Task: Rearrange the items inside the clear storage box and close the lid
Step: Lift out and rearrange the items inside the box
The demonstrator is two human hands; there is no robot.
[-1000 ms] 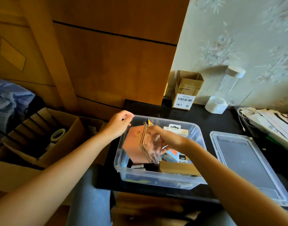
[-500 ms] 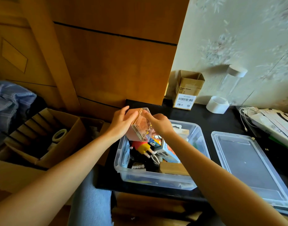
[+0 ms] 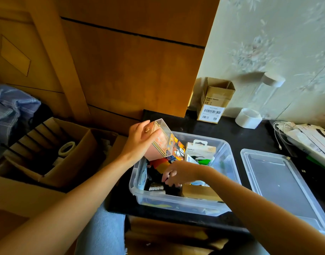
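Black tabletop [image 3: 250, 137] against floral wallpaper [image 3: 268, 43]

The right hand [image 3: 178, 173] reaches into the clear storage box [image 3: 229, 157], and its fingertips are hidden among the dark items at the box's 8 o'clock corner, so what they touch cannot be told. The left hand [image 3: 141, 138] covers one side of the pink clear-fronted case [image 3: 160, 144]. The lid [image 3: 286, 190], at 3 o'clock of the box, is cut off by the right edge. Print on the small packages inside is too small to read.
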